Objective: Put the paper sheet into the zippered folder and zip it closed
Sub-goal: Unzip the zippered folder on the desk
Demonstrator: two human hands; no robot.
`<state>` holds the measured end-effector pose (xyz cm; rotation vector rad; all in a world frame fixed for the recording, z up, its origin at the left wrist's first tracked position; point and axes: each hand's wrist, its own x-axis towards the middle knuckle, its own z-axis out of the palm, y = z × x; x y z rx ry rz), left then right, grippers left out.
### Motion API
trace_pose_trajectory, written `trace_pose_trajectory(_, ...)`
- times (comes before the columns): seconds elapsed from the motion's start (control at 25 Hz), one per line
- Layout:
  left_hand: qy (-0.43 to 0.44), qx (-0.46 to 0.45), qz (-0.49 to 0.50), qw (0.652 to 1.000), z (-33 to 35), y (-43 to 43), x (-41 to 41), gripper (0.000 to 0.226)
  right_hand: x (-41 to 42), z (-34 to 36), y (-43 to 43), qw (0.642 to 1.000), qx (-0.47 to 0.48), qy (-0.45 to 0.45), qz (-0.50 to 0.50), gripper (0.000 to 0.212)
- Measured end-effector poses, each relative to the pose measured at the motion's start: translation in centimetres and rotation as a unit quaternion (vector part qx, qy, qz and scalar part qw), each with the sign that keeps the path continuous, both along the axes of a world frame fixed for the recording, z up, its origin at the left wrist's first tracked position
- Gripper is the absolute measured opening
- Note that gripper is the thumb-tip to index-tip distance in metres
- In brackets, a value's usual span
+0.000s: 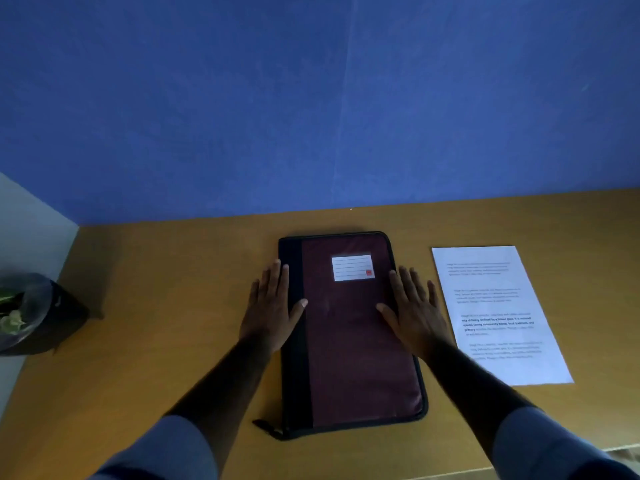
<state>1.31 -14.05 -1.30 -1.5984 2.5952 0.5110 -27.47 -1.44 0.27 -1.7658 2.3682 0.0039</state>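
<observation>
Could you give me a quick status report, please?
Left hand, right hand: open, flat on closed folder. Paper sheet on desk, right of folder. Nothing in the way.

Both forearms reach forward from grey-blue sleeves pushed up near the elbows, roughly parallel and angled slightly inward. The left hand point(268, 311) lies flat, palm down, fingers extended together and thumb splayed to the right. The right hand point(414, 315) mirrors it (fingers a little more fanned), thumb pointing left.
</observation>
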Motion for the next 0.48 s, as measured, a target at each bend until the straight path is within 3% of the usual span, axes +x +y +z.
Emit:
trace_pose_trajectory(0.28,0.076,0.059,0.079,0.992,0.3,-5.8,-3.3,0.085,-3.0,-0.3,-8.1,0.997,-0.014,-0.03,0.064,0.071)
trace_pose_trajectory(0.48,0.093,0.059,0.116,0.987,0.9,-8.4,-5.2,0.079,-3.4,-0.4,-11.1,0.991,-0.045,-0.11,0.058,0.057)
